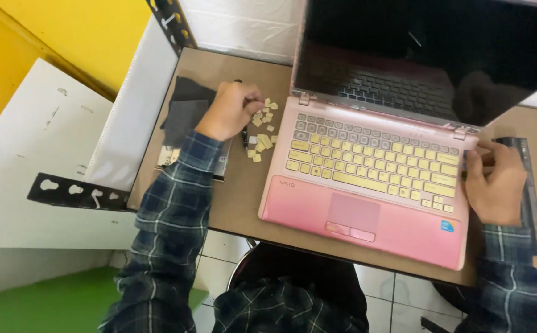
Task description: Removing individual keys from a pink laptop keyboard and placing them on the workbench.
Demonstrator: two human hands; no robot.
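An open pink laptop (342, 209) with cream keys stands on a brown table (237, 197); its screen is dark. Several keys in its top rows look bare and grey. A pile of loose cream keycaps (262, 132) lies on the table left of the laptop. My left hand (228, 111) rests over that pile with its fingers curled at the topmost caps; whether it pinches one I cannot tell. My right hand (493, 182) grips the laptop's right edge beside the keyboard.
A dark grey cloth (185, 108) lies at the table's left, over a flat silvery thing. A thin dark tool (244, 135) lies by the keycaps. A long dark strip (530, 191) runs along the right. Black perforated shelf rails (74, 191) frame the left side.
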